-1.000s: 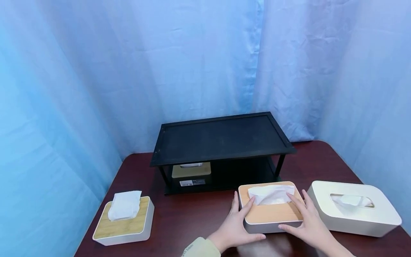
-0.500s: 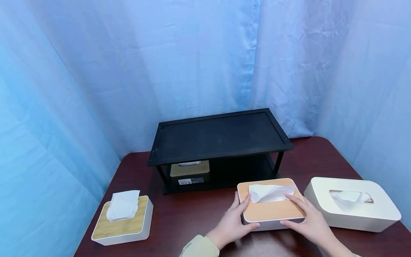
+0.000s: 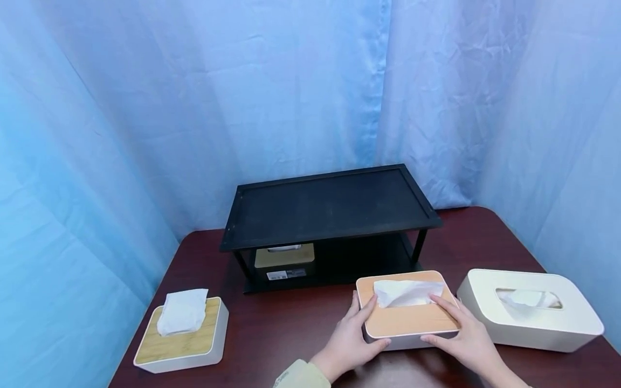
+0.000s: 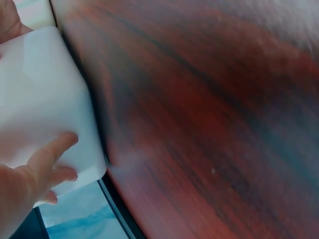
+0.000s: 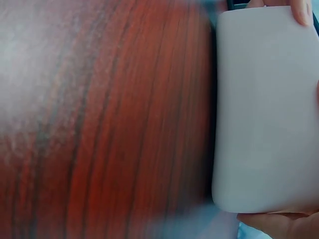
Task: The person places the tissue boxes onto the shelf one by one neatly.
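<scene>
A tissue box (image 3: 406,321) with a light wood lid and pale sides stands at the front right in the head view, a white tissue (image 3: 405,293) poking from its slot. My left hand (image 3: 348,340) grips its left end, thumb at the near side. On the opposite end my right hand (image 3: 467,335) holds it, a finger lying over the lid beside the tissue. Both wrist views show the box's smooth pale wall (image 4: 45,99) between the hands. Whether its base touches the table is hard to tell.
Right of the right hand sits a larger white tissue box (image 3: 529,307). A bamboo-lidded tissue box (image 3: 181,345) is at the left. Behind stands a black two-tier rack (image 3: 330,207), another tissue box (image 3: 284,258) on its lower shelf. Curtains (image 3: 291,97) enclose the table (image 3: 286,334).
Both hands have come inward from spread fingers to a grip on the ends of the wood-lidded tissue box. The view has shifted slightly; the other boxes and the rack stay put.
</scene>
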A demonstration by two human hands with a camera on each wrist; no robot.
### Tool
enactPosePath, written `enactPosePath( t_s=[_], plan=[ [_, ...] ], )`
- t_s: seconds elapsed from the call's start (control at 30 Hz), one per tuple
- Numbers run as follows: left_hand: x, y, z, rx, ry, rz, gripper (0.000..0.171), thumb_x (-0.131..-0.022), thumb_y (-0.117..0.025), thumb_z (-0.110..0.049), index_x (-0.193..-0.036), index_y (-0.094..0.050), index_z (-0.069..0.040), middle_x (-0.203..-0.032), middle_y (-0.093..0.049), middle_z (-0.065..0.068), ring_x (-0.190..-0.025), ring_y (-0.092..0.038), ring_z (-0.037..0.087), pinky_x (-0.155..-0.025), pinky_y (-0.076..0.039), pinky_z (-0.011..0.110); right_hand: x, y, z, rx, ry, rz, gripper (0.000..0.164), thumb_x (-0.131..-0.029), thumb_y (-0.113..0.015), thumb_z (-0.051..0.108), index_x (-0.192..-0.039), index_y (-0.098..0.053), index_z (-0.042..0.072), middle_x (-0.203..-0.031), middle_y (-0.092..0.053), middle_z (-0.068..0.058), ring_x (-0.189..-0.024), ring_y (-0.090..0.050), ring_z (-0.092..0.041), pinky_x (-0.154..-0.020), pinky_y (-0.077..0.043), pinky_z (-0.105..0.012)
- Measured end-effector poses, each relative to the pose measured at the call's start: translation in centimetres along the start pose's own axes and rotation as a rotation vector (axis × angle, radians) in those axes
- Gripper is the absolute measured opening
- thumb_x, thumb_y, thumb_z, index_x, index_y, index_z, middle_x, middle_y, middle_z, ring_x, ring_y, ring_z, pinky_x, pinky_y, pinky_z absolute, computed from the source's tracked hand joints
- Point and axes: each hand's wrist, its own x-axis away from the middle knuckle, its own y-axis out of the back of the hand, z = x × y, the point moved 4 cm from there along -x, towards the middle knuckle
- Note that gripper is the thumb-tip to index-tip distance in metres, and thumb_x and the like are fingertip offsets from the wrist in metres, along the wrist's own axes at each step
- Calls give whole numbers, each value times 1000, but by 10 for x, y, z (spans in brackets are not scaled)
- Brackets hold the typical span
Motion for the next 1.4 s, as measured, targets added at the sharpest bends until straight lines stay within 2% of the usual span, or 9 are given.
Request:
enactPosePath(
  t_s=[0.33, 0.43, 0.53, 0.67, 0.8, 0.9, 0.97, 1.17, 1.4],
  plan=[
    [3, 4, 2, 23, -58, -14, 82, -79, -75, -42, -147, -33, -26, -152, -17, 30, -134, -35, 39, -103, -40, 44, 0, -3, 5, -55, 15, -23, 76, -57, -90, 26, -125, -60, 13, -140, -37, -35, -124, -33, -60, -90, -34, -65],
    [5, 6, 4, 35, -64, -21, 83, -78, -76, -40, -147, -34, -24, -152, -17, 31, -135, -34, 40, -104, -39, 45, 1, -5, 8, -41, 29, -39, 76, -56, -91, 27, -124, -61, 13, -141, -39, -32, -124, -39, -54, -97, -36, -39],
    [9, 8, 5, 44, -65, -33, 83, -78, -77, -37, -147, -35, -22, -152, -16, 32, -135, -33, 41, -104, -38, 45, 2, -7, 11, -39, 31, -41, 77, -55, -91, 29, -124, -61, 13, -141, -40, -30, -122, -42, -50, -91, -26, -11],
    [14, 16, 3, 31, -105, -70, 82, -77, -78, -35, -146, -36, -20, -152, -15, 31, -135, -34, 38, -104, -40, 41, 1, -7, 17, -67, 56, -57, 80, -54, -91, 28, -126, -60, 14, -142, -39, -29, -123, -41, -47, -84, -14, 3],
    [15, 30, 2, -19, -186, -132, 83, -76, -80, -31, -146, -37, -18, -152, -16, 31, -133, -37, 37, -103, -41, 36, -4, -8, 26, -99, 106, -98, 80, -55, -91, 26, -128, -59, 19, -142, -41, -26, -132, -35, -12, -87, -15, 4],
    [13, 41, 7, -40, -228, -159, 85, -74, -82, -26, -146, -38, -15, -153, -16, 30, -134, -37, 37, -103, -41, 35, -11, -13, 32, -135, 153, -116, 79, -56, -91, 22, -128, -59, 18, -141, -42, -26, -126, -26, 13, -89, -20, 4],
    [11, 47, 13, -49, -230, -160, 86, -74, -82, -24, -146, -37, -15, -154, -15, 28, -135, -36, 37, -102, -42, 35, -16, -18, 34, -149, 164, -113, 79, -57, -91, 21, -129, -58, 16, -142, -41, -27, -129, -27, 7, -90, -21, 5],
    [-1, 52, 28, -49, -175, -115, 86, -75, -81, -24, -147, -35, -15, -156, -12, 24, -137, -33, 34, -104, -40, 35, -32, -35, 28, -154, 107, -44, 81, -61, -89, 21, -133, -53, 11, -146, -33, -30, -130, -37, -44, -87, -17, 6],
    [-11, 53, 37, -67, -153, -119, 86, -75, -81, -24, -147, -35, -14, -155, -14, 26, -135, -36, 34, -103, -41, 38, -46, -46, 18, -138, 105, 4, 82, -65, -87, 25, -136, -49, 11, -147, -33, -29, -131, -37, -45, -88, -16, 4]
  ],
)
